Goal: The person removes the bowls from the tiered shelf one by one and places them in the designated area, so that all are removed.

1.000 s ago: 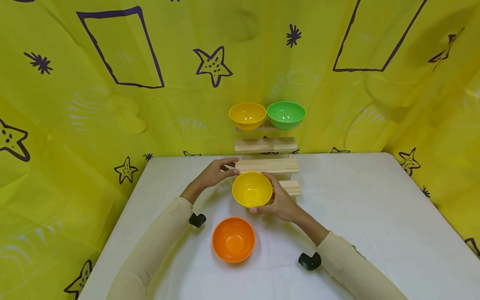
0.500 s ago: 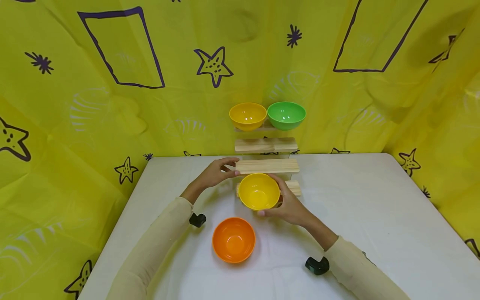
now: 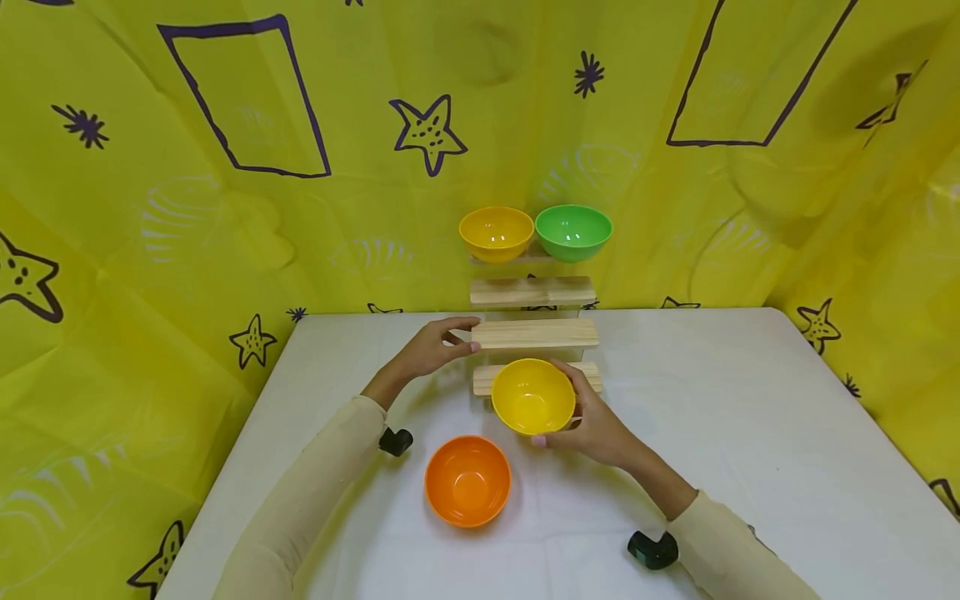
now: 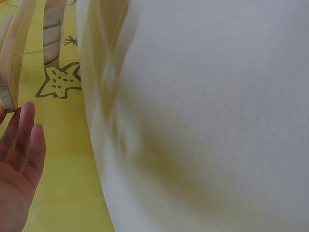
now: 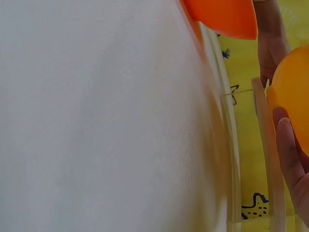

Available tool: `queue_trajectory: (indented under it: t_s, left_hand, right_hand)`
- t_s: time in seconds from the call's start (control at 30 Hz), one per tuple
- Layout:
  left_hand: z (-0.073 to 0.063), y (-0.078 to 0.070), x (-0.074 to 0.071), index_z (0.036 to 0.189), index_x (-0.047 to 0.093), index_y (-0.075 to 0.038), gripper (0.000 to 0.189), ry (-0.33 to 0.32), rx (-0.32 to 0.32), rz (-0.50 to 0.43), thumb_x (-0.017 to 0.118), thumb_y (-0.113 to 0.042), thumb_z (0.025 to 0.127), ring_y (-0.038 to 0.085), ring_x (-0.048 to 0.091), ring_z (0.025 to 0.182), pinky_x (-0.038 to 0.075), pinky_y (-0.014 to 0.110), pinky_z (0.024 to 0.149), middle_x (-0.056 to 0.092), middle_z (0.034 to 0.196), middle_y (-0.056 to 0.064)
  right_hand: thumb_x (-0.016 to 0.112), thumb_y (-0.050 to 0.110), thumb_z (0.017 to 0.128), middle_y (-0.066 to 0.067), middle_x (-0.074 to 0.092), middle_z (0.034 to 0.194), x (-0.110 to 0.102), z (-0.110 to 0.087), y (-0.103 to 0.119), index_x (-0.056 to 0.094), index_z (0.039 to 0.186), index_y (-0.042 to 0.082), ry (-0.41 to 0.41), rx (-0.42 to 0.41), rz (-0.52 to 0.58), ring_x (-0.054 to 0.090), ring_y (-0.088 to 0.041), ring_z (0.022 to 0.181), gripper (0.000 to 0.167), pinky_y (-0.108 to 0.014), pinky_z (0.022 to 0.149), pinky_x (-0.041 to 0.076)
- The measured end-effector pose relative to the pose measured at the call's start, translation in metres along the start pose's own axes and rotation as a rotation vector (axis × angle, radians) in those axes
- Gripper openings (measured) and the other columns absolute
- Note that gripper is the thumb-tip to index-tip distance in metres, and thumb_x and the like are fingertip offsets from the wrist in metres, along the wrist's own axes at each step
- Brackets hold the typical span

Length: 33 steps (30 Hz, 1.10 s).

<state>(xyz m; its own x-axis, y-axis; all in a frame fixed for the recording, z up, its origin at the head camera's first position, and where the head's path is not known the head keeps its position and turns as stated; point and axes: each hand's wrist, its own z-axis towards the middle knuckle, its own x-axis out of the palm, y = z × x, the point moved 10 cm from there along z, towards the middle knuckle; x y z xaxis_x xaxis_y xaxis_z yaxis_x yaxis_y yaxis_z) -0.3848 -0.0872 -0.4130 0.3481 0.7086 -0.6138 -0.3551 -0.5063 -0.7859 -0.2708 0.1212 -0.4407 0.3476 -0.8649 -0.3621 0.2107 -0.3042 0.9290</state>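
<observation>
My right hand holds a yellow bowl by its right side, thumb near the front and fingers behind. The bowl is upright, in front of the lowest step of a wooden stepped stand. In the right wrist view the yellow bowl is at the right edge, with the fingers against its underside. My left hand pinches the left end of a plank of the stand. In the left wrist view the left hand has its fingertips at the end of the wood.
An orange bowl stands on the white table nearer the front. A yellow-orange bowl and a green bowl sit side by side on the top step. A yellow patterned curtain hangs behind and at both sides.
My right hand has moved the yellow bowl right and toward the front, uncovering more of the lowest step. The left hand has stayed at the end of the plank.
</observation>
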Motion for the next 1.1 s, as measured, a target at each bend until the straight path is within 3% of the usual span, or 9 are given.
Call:
queue_trajectory:
  t_s: [0.77, 1.1]
  left_hand:
    - [0.001, 0.001, 0.0, 0.148, 0.052, -0.01, 0.055, 0.002, 0.013, 0.019, 0.067, -0.027, 0.098, 0.031, 0.066, 0.112, 0.056, 0.042, 0.089, 0.055, 0.148, 0.008]
    - [0.001, 0.001, 0.001, 0.148, 0.052, -0.011, 0.055, 0.009, 0.004, 0.016, 0.068, -0.028, 0.098, 0.032, 0.066, 0.114, 0.057, 0.042, 0.088, 0.054, 0.149, 0.009]
  right_hand:
    - [0.09, 0.023, 0.075, -0.018, 0.036, 0.151, -0.015, -0.025, -0.004, 0.024, 0.156, 0.021, 0.004, 0.01, -0.01, 0.061, -0.03, 0.099, 0.105, -0.031, 0.078, 0.057]
    - [0.09, 0.022, 0.076, -0.017, 0.037, 0.15, -0.014, -0.031, -0.006, 0.025, 0.155, 0.021, 0.026, -0.005, 0.005, 0.06, -0.032, 0.104, 0.103, -0.032, 0.079, 0.058]
